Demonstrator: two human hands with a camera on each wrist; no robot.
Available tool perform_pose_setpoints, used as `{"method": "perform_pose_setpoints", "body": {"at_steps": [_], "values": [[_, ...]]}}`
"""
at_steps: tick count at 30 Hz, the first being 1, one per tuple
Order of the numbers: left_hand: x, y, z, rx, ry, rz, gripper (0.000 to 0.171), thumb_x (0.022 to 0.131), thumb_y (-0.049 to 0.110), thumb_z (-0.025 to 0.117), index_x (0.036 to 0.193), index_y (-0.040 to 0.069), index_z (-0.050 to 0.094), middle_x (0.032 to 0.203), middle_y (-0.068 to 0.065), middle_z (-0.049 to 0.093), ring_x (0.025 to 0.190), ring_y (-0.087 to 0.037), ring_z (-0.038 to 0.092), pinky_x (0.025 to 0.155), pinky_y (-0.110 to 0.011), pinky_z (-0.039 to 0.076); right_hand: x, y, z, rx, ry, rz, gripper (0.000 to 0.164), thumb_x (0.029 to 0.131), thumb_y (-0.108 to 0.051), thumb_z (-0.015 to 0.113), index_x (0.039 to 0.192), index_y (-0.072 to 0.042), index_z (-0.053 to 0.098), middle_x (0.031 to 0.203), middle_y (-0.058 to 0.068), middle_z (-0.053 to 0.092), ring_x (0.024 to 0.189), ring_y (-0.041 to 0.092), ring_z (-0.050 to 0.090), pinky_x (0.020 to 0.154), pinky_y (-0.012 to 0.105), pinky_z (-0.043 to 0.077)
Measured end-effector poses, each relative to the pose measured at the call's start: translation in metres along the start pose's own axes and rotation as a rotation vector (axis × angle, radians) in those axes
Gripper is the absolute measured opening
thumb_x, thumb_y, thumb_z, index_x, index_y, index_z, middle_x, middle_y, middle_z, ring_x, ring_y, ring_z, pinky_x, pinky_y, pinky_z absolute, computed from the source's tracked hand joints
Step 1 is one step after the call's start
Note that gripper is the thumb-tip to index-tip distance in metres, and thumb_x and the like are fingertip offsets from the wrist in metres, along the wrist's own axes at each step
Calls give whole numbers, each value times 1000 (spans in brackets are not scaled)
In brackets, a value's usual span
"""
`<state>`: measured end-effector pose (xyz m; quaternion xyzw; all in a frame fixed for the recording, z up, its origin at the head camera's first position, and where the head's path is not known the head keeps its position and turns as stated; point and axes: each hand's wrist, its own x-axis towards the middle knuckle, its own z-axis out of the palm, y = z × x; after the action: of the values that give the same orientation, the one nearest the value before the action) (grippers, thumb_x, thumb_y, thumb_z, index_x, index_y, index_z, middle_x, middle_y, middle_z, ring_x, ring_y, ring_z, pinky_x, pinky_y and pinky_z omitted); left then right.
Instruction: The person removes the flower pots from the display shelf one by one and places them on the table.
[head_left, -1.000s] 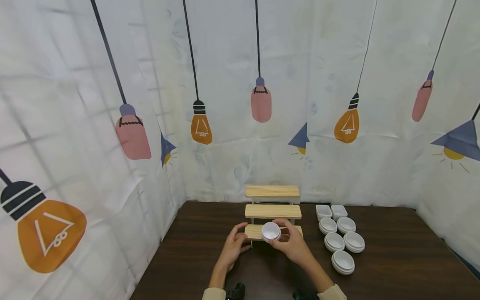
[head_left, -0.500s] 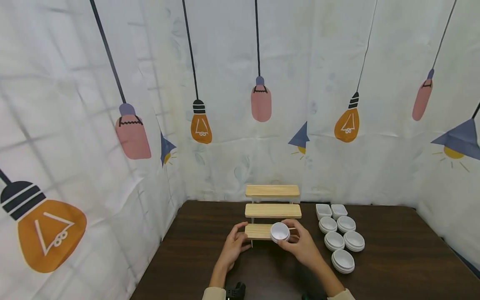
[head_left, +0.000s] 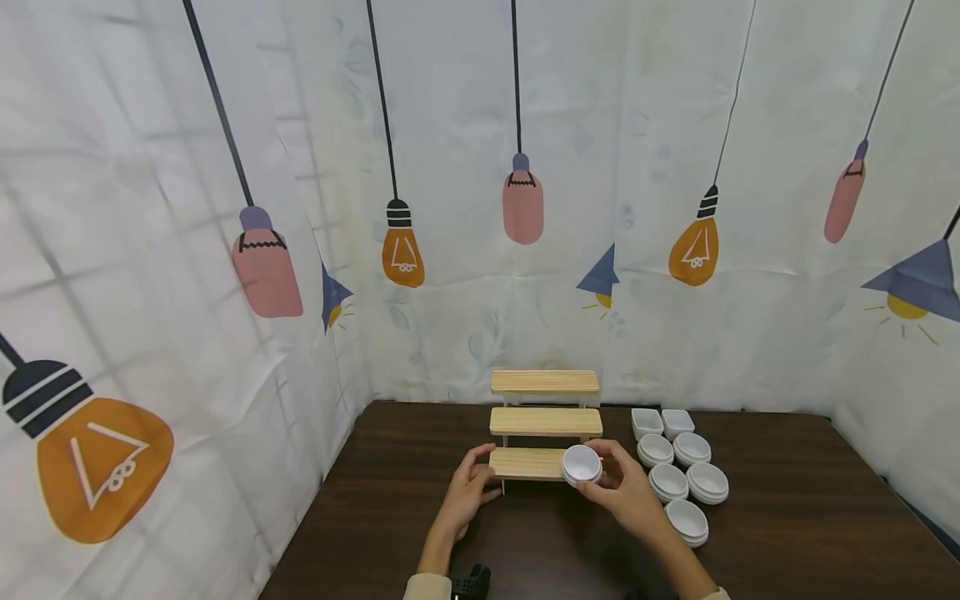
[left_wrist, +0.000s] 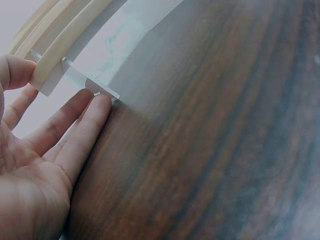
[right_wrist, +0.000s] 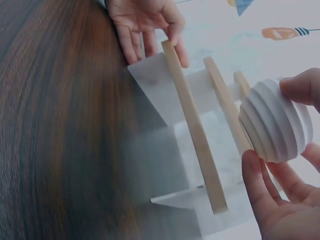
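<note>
My right hand (head_left: 628, 493) holds a small white round bowl (head_left: 582, 464) between thumb and fingers, at the right end of the stand's lowest shelf. In the right wrist view the bowl (right_wrist: 275, 122) is tilted, with stepped rings outside; I cannot tell if it is one bowl or several nested. It looks raised off the shelf. At the other end, my left hand (head_left: 463, 498) pinches the lowest shelf of the three-tier wooden stand (head_left: 525, 462). In the left wrist view its thumb (left_wrist: 19, 72) lies on the shelf's end, and other fingertips touch the clear leg (left_wrist: 92, 80).
Right of the stand, several white round bowls (head_left: 708, 482) stand in two columns, with two square white dishes (head_left: 647, 422) behind them. A patterned curtain (head_left: 465, 333) hangs behind the dark wooden table (head_left: 390, 500).
My right hand has moved the bowl rightward along the lowest shelf, from its middle to its right end. The left hand has stayed at the shelf's left end.
</note>
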<state>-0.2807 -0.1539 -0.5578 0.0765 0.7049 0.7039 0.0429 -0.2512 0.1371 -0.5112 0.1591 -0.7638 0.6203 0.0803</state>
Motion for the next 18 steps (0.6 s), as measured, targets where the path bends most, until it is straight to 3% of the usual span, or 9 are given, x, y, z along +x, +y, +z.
{"method": "perform_pose_setpoints", "body": {"at_steps": [9, 18], "values": [[0, 0, 0, 3, 2, -1, 46, 107, 12, 46, 153, 10, 41, 127, -26, 62, 125, -37, 61, 97, -51, 58, -4, -2, -14, -5, 2, -40, 56, 82, -4, 83, 131, -1, 57, 118, 21, 62, 100, 7, 63, 81, 21, 59], [0, 0, 0, -2, 3, 3, 45, 107, 13, 47, 152, 11, 43, 126, -25, 63, 125, -35, 61, 97, -51, 58, -8, -2, -25, -63, 46, 5, 55, 82, -9, 85, 129, -7, 59, 119, 14, 64, 101, 5, 64, 83, 20, 57]]}}
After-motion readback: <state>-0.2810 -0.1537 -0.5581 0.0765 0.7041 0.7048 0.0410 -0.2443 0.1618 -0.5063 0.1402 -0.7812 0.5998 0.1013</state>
